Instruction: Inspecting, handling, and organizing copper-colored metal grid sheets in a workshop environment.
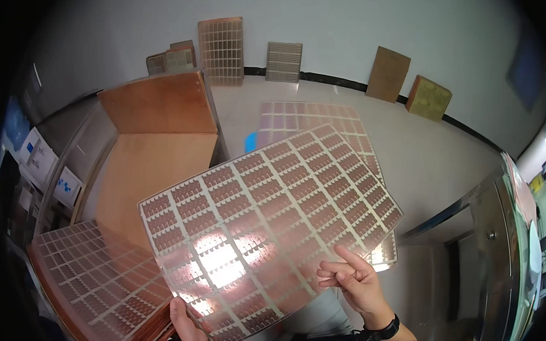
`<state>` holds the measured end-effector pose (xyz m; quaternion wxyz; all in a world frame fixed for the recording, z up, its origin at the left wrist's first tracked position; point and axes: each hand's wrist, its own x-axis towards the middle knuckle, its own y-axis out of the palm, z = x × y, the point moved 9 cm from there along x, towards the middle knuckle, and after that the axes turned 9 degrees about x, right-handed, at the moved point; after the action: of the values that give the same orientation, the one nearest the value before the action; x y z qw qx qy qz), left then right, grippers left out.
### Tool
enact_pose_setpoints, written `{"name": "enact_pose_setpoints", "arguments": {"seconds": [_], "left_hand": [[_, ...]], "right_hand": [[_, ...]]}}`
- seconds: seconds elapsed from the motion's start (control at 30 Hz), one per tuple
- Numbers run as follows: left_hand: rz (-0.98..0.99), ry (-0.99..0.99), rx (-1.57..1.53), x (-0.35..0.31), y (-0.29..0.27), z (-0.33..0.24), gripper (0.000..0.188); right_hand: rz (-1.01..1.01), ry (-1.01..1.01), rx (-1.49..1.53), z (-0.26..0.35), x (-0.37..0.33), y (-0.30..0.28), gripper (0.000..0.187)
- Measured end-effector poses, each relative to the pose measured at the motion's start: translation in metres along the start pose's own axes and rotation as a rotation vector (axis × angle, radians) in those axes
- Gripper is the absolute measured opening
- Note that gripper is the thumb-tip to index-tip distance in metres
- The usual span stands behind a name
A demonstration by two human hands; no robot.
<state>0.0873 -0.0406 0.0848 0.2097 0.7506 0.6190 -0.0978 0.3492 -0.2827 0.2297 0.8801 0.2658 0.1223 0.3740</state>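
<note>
A large coppery printed circuit board panel [272, 195], patterned with rows of small rectangles between pale strips, is tilted in front of me. My left hand [187, 326] grips its lower left edge, thumb on the near face; the fingers behind are hidden. Over the panel's lower right part is my right hand [359, 283], index finger stretched out and the others partly bent, with nothing visible between them. Whether its fingertips touch the surface I cannot tell. Bright light reflects off the panel's lower left. Behind it a similar panel [312, 114] shows, partly covered.
At lower left lies a stack of similar panels [97, 278], beside a wooden stand with an upright board [166, 105]. Patterned panels [221, 51] and a brown board [388, 73] lean against the far wall. A metal cabinet [492, 235] with papers on top stands at right.
</note>
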Motion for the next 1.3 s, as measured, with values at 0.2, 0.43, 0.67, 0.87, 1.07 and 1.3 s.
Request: {"name": "enact_pose_setpoints", "arguments": {"seconds": [0.2, 0.43, 0.67, 0.87, 1.07, 1.3], "left_hand": [[-0.012, 0.033, 0.094, 0.011, 0.000, 0.004, 0.017], [-0.120, -0.003, 0.108, 0.007, 0.003, 0.006, 0.017], [-0.097, 0.003, 0.120, 0.010, 0.005, 0.009, 0.018], [-0.123, 0.018, 0.122, 0.011, 0.004, 0.009, 0.018], [-0.099, 0.031, 0.143, 0.011, 0.009, 0.008, 0.018], [-0.138, 0.004, 0.156, 0.013, 0.004, 0.015, 0.019]], "right_hand": [[-0.022, -0.004, 0.011, -0.016, 0.017, -0.008, 0.045], [-0.033, -0.001, 0.033, -0.023, 0.023, -0.017, 0.042], [-0.061, 0.004, 0.053, -0.030, 0.026, -0.028, 0.041], [-0.048, -0.021, 0.093, -0.034, 0.027, -0.030, 0.041], [-0.095, -0.021, 0.093, -0.037, 0.027, -0.038, 0.037], [-0.137, -0.003, 0.035, -0.040, 0.027, -0.042, 0.036]]}}
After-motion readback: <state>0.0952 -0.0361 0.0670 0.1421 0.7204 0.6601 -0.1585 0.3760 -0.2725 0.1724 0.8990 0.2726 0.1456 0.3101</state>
